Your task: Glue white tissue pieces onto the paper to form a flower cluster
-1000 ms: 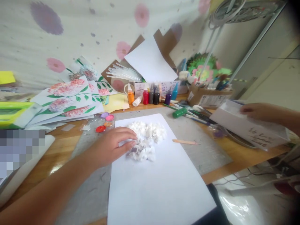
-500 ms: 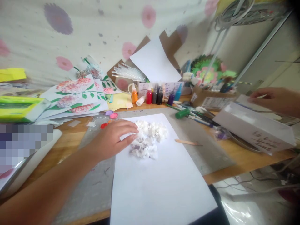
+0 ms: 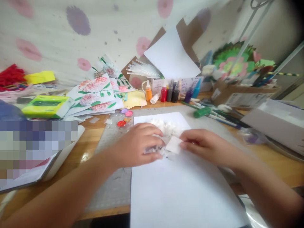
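A large white sheet (image 3: 180, 190) lies on a grey mat (image 3: 111, 186) in front of me. A heap of crumpled white tissue bits (image 3: 169, 126) sits at its far end. My left hand (image 3: 140, 147) rests on the near side of the heap, fingers curled over some bits. My right hand (image 3: 204, 145) pinches a small white tissue square (image 3: 174, 145) at the heap's near edge. The two hands almost meet over that square.
Small paint bottles (image 3: 171, 93) stand in a row behind the mat, with pens and a green marker (image 3: 201, 112) to their right. A white box (image 3: 277, 123) sits at right. Flower paintings (image 3: 95, 95), a paint palette (image 3: 123, 118) and a green-yellow box (image 3: 45, 106) lie at left.
My right hand left the white box at the right and came to the heap, now pinching a tissue square. My left hand stayed on the heap. The view shifted left.
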`<action>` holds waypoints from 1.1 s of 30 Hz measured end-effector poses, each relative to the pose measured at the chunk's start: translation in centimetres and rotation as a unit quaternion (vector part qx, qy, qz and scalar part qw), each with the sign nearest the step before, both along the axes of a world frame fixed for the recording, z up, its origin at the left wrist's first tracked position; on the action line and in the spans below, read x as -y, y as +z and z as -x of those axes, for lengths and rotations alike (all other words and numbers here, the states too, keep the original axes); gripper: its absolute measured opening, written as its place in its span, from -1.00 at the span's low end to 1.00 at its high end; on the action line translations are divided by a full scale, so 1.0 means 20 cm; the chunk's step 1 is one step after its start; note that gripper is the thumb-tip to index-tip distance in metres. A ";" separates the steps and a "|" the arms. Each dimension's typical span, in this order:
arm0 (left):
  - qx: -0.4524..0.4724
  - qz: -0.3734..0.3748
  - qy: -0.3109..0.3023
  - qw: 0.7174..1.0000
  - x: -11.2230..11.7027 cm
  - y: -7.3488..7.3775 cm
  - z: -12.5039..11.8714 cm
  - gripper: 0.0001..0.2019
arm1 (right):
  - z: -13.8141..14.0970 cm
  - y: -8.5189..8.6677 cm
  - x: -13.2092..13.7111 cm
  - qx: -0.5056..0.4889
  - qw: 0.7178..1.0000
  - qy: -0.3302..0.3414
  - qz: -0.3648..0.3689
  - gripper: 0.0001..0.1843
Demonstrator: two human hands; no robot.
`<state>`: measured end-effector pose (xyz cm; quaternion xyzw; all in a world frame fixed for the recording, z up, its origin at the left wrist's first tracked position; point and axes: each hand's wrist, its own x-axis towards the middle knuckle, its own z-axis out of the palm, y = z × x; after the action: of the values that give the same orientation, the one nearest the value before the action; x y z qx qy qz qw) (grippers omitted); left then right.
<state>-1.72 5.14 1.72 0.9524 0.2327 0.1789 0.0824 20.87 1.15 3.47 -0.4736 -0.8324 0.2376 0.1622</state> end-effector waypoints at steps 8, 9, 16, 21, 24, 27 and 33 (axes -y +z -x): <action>-0.090 -0.059 0.010 0.994 0.07 -0.07 -0.10 -0.75 | 0.06 -0.08 0.09 0.097 0.995 -0.031 -0.018 -0.78; -0.094 -0.068 0.015 0.993 0.07 -0.07 -0.10 -0.76 | 0.07 -0.09 0.09 0.110 0.993 -0.037 -0.021 -0.78; -0.045 -0.017 0.046 0.998 0.02 -0.09 -0.10 -0.78 | 0.14 -0.15 0.08 0.181 0.975 -0.096 -0.088 -0.73; -0.032 0.015 0.055 0.998 0.00 -0.09 -0.10 -0.74 | 0.17 -0.17 0.08 0.194 0.970 -0.100 -0.104 -0.80; -0.048 -0.010 0.039 0.998 0.01 -0.07 -0.10 -0.75 | 0.18 -0.19 0.08 0.197 0.966 -0.104 -0.129 -0.81; -0.043 -0.018 0.041 0.998 0.02 -0.07 -0.09 -0.72 | 0.18 -0.20 0.08 0.185 0.962 -0.116 -0.165 -0.78; -0.019 0.016 0.042 0.999 0.02 -0.08 -0.09 -0.70 | 0.15 -0.20 0.06 0.128 0.975 -0.121 -0.133 -0.75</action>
<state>0.13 4.78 0.20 0.9436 0.2765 0.1606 0.0855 17.81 0.04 -0.53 -0.5712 -0.8071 0.0409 0.1435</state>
